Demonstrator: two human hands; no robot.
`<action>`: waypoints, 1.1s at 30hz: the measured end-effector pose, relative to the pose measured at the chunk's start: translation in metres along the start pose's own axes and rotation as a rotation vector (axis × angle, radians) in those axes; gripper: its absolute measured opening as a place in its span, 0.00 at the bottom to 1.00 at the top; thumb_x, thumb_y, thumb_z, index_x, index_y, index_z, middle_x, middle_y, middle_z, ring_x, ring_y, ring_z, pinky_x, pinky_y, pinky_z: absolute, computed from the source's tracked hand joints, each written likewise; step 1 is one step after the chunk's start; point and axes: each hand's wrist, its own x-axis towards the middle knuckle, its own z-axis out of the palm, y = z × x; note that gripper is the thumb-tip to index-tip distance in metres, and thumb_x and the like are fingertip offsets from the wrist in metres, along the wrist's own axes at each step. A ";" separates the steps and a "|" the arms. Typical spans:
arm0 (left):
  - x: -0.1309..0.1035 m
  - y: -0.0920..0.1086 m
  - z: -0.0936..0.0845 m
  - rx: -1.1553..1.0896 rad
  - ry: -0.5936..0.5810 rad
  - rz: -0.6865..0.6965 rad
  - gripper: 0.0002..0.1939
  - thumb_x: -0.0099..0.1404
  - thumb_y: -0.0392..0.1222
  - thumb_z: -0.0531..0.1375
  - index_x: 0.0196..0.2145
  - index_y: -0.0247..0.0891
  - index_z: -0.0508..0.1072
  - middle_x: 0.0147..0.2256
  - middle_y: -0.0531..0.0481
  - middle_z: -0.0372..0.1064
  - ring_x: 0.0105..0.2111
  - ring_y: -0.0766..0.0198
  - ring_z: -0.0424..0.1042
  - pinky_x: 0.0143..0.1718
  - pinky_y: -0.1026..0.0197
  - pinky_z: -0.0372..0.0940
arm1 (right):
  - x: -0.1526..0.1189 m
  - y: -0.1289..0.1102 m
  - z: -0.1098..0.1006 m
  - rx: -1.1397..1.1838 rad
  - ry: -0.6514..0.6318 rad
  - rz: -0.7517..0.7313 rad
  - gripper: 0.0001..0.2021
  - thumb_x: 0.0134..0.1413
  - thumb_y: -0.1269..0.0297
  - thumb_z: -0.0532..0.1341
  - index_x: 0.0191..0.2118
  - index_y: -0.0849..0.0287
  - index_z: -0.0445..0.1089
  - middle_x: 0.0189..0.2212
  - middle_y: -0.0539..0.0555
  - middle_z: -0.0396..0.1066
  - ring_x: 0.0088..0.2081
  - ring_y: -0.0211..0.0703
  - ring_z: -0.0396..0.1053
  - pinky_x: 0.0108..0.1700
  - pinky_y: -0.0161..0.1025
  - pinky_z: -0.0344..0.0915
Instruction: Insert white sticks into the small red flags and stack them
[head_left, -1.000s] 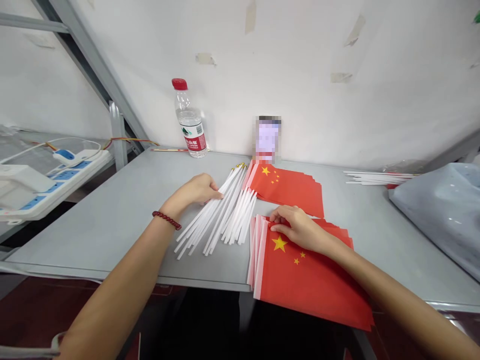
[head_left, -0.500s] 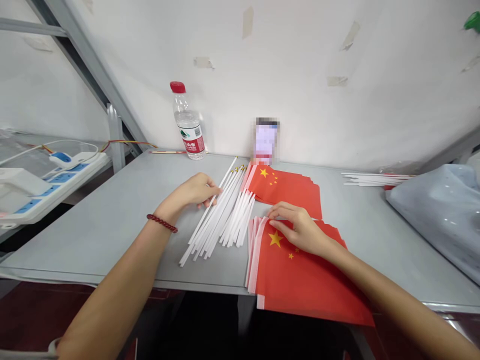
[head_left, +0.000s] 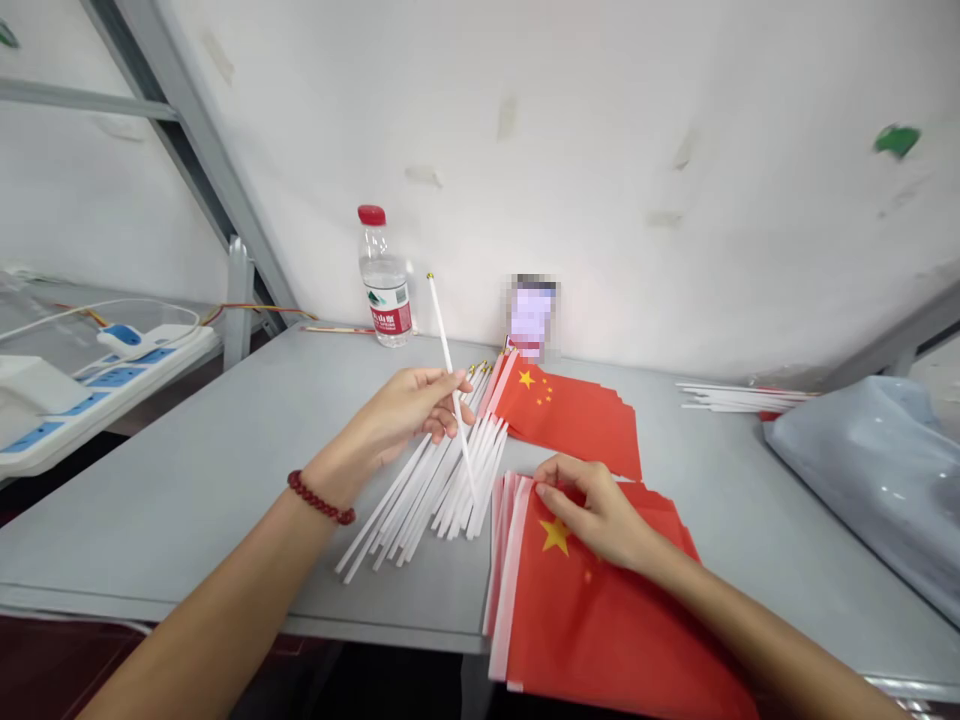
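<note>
My left hand [head_left: 420, 405] pinches a white stick [head_left: 442, 325] with a gold tip, raised above the pile and leaning slightly left at its top. Several white sticks [head_left: 405, 510] lie fanned on the grey table below it. My right hand [head_left: 600, 505] grips the upper left corner of the top red flag [head_left: 600, 630] in the near stack, by its white sleeve edge. Behind lies a second stack of red flags [head_left: 577, 410] with yellow stars, with white sticks along its left side.
A water bottle [head_left: 388, 295] and a pixelated phone [head_left: 532, 315] stand by the wall. The grey table [head_left: 210, 450] holds more sticks [head_left: 739, 397] and a grey plastic bag [head_left: 870, 470] at right. A power strip [head_left: 112, 385] sits left.
My left hand has lifted one stick off the pile and turned it more upright, moving right. My right hand remains at the near flag's corner. The camera view has tilted up a little.
</note>
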 end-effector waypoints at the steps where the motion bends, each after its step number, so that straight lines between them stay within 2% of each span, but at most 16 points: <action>1: -0.001 0.000 0.001 -0.025 0.005 0.021 0.15 0.60 0.51 0.59 0.33 0.35 0.68 0.26 0.48 0.73 0.17 0.73 0.65 0.18 0.69 0.57 | 0.000 0.000 0.001 0.008 0.004 0.013 0.07 0.58 0.67 0.52 0.30 0.59 0.62 0.23 0.48 0.62 0.25 0.35 0.59 0.29 0.33 0.58; 4: -0.003 0.000 0.005 -0.094 -0.012 0.057 0.13 0.56 0.44 0.64 0.36 0.35 0.68 0.28 0.49 0.73 0.21 0.73 0.67 0.23 0.69 0.62 | 0.001 -0.003 0.001 0.040 -0.009 0.041 0.07 0.58 0.66 0.53 0.29 0.59 0.62 0.20 0.46 0.58 0.22 0.33 0.55 0.26 0.32 0.56; 6: -0.004 0.000 0.008 -0.107 -0.038 0.053 0.12 0.55 0.41 0.65 0.36 0.33 0.70 0.30 0.48 0.74 0.23 0.73 0.68 0.27 0.69 0.64 | 0.002 -0.005 0.000 0.048 -0.021 0.038 0.07 0.57 0.65 0.55 0.29 0.59 0.62 0.21 0.46 0.60 0.23 0.33 0.57 0.27 0.32 0.57; 10: -0.004 -0.003 0.014 -0.078 -0.044 0.068 0.12 0.58 0.45 0.62 0.33 0.31 0.71 0.30 0.46 0.74 0.22 0.73 0.68 0.25 0.68 0.64 | 0.002 -0.006 -0.004 0.011 -0.073 0.017 0.06 0.55 0.64 0.57 0.30 0.59 0.66 0.23 0.48 0.66 0.25 0.35 0.61 0.30 0.33 0.60; 14: -0.004 -0.005 0.020 -0.085 0.048 0.116 0.16 0.58 0.45 0.63 0.41 0.35 0.67 0.27 0.49 0.73 0.21 0.71 0.67 0.22 0.68 0.62 | 0.000 -0.003 -0.006 -0.037 -0.107 -0.011 0.05 0.55 0.64 0.58 0.32 0.58 0.70 0.25 0.48 0.69 0.24 0.35 0.62 0.31 0.34 0.62; 18: -0.004 -0.005 0.024 -0.111 -0.015 0.176 0.20 0.56 0.40 0.64 0.45 0.38 0.67 0.29 0.50 0.75 0.25 0.69 0.71 0.26 0.67 0.65 | -0.001 -0.005 -0.008 0.000 -0.141 -0.021 0.04 0.55 0.66 0.58 0.32 0.58 0.70 0.26 0.48 0.70 0.25 0.34 0.64 0.32 0.33 0.62; 22: -0.007 -0.004 0.030 -0.067 -0.046 0.195 0.10 0.59 0.43 0.62 0.34 0.33 0.72 0.31 0.46 0.75 0.26 0.68 0.72 0.28 0.67 0.66 | -0.001 -0.008 -0.009 0.027 -0.188 0.008 0.05 0.55 0.68 0.58 0.31 0.58 0.70 0.25 0.47 0.69 0.25 0.33 0.63 0.30 0.32 0.60; 24: -0.009 -0.003 0.033 -0.038 -0.019 0.210 0.11 0.60 0.45 0.61 0.29 0.33 0.70 0.29 0.46 0.75 0.24 0.69 0.71 0.26 0.67 0.66 | -0.001 -0.008 -0.009 0.033 -0.197 0.007 0.05 0.55 0.68 0.58 0.32 0.58 0.71 0.26 0.48 0.70 0.26 0.34 0.64 0.31 0.32 0.61; 27: -0.010 -0.002 0.037 -0.029 0.013 0.214 0.13 0.61 0.47 0.60 0.28 0.34 0.67 0.24 0.49 0.73 0.21 0.69 0.71 0.23 0.67 0.65 | -0.002 -0.007 -0.008 0.021 -0.203 0.008 0.05 0.55 0.67 0.57 0.33 0.58 0.71 0.28 0.49 0.71 0.27 0.35 0.64 0.32 0.33 0.62; 33: -0.010 -0.007 0.043 -0.027 -0.060 0.167 0.15 0.60 0.52 0.59 0.29 0.36 0.64 0.25 0.47 0.74 0.19 0.68 0.70 0.22 0.64 0.67 | -0.004 -0.008 -0.007 -0.006 -0.205 0.017 0.04 0.54 0.67 0.57 0.33 0.58 0.70 0.26 0.47 0.69 0.24 0.33 0.61 0.29 0.32 0.60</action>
